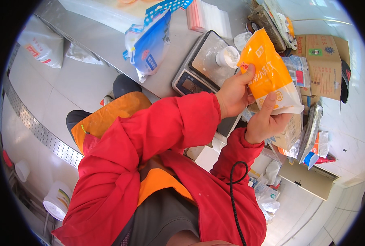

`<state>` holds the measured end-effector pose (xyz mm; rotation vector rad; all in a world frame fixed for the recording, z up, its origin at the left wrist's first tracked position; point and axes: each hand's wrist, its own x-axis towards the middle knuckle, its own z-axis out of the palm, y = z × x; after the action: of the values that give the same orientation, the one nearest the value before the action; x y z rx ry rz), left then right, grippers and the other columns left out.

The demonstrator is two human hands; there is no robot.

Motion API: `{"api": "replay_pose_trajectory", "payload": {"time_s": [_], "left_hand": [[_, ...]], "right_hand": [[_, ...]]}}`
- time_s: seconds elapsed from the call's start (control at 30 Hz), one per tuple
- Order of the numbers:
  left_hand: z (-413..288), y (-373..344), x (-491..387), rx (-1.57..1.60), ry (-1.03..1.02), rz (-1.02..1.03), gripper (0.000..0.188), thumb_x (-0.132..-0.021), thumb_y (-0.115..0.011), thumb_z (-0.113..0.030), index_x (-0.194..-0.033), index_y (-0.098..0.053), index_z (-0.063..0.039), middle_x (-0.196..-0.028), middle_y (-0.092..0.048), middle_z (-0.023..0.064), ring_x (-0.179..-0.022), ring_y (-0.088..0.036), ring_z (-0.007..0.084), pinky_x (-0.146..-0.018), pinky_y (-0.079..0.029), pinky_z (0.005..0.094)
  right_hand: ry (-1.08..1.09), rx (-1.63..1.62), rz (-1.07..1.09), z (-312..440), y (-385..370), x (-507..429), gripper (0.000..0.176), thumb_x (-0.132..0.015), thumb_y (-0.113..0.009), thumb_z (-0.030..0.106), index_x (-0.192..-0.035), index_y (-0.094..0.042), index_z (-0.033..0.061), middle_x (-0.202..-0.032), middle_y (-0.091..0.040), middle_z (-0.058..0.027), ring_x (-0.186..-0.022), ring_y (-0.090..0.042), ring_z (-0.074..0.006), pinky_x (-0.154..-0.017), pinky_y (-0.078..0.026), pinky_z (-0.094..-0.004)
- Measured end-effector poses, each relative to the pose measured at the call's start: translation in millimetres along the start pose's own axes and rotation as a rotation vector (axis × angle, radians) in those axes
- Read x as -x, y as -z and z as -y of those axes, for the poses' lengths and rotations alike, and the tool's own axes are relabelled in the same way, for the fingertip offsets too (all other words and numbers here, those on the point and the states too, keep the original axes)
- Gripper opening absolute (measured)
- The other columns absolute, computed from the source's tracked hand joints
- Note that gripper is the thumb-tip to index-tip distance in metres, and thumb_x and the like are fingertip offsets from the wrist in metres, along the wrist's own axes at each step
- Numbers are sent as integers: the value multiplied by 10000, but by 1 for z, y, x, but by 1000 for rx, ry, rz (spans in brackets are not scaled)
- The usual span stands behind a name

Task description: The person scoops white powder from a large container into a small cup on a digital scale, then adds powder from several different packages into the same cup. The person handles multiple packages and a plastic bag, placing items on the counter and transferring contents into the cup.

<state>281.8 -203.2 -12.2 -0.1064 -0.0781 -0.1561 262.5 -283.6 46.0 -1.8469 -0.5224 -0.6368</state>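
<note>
My left hand point(235, 93) holds the left edge of an orange and white plastic pouch point(267, 73), thumb on its printed front. My right hand point(267, 123) grips the pouch's lower end, with the thumb in front and the fingers partly hidden behind. The pouch is tilted above the right side of a digital scale point(194, 83). On the scale's metal plate, a small white tub point(228, 57) leans on its side, with white powder showing in its mouth. White powder also marks the plate. Left of the scale, a blue and white plastic bag point(153, 46) rests on the metal counter point(167, 75).
Stacked clear plastic sleeves point(210, 20) lie behind the scale. Cardboard boxes point(323, 66) and packets crowd the right side. A large white sack point(42, 43) is at upper left. White buckets point(58, 200) stand at lower left, beyond a perforated metal floor strip point(44, 132).
</note>
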Motion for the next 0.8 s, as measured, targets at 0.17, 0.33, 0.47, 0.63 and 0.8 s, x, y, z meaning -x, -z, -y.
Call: {"api": "replay_pose_trajectory", "payload": {"time_s": [0.17,0.33,0.47,0.63,0.8], "left_hand": [[-2,-3,1,7,-12,-48,587,-1091,-377,-573,-1519,-436,-176,-1498,-554,18,-1365,-536,202,-1127,-424,410],[-2,-3,0,28,-13,-64,597,-1098,-334,-582,-1523,-433,-174,-1499,-553,17,-1361,-535,196,-1132,-418,411],[-1,-2,1,58,-36,-61,539,-1099,-426,-522,-1505,-447,-168,-1471,-574,15,-1338,-556,193,-1125,-434,408],[6,-4,4,-54,-49,-15,486,-1052,-617,-372,-1468,-475,-165,-1413,-611,11,-1294,-589,184,-1078,-478,400],[7,-1,5,-19,-15,8,498,-1052,-609,-401,-1470,-473,-168,-1408,-613,14,-1288,-589,189,-1074,-476,415]], "right_hand": [[6,-7,5,-2,1,-1,412,-1028,-669,129,-1342,-504,-80,-1283,-651,-197,-1126,-669,-242,-944,-553,-361],[10,-18,4,0,-3,0,427,-1032,-662,129,-1360,-493,-86,-1287,-648,-199,-1124,-670,-245,-944,-553,-358],[-2,-25,3,-2,-2,1,425,-1033,-657,117,-1366,-489,-88,-1297,-644,-202,-1138,-666,-249,-958,-551,-364],[-16,-29,-15,-2,-4,2,418,-1032,-652,107,-1364,-495,-90,-1312,-641,-204,-1162,-662,-262,-975,-549,-375],[-21,-10,-4,-2,-3,3,422,-1029,-655,109,-1366,-499,-91,-1319,-640,-203,-1170,-661,-263,-979,-548,-378]]}}
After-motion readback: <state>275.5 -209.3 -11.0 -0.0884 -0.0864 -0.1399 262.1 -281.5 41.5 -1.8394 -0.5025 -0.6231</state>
